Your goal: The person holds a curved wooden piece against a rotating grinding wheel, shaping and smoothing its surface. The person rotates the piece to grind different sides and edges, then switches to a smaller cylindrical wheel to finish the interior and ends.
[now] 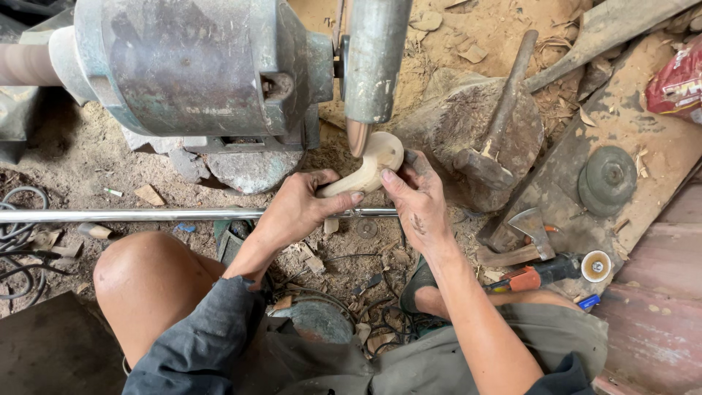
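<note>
Bare knee [142, 281] nearest; a steel rod [131, 215] crosses below the grinder motor [183, 66]. Both hands, left [296, 208] and right [417, 201], clasp the wooden piece [369, 164] against the sanding tip [357, 137]; hatchet [523, 238] lies right.

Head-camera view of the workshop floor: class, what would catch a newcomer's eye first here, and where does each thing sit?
At centre, the left hand and right hand grip a pale carved wooden piece against the sanding tip of a big grey-green motor at top left. To the right, a hammer lies on a wood block, with a hatchet lower down.
</note>
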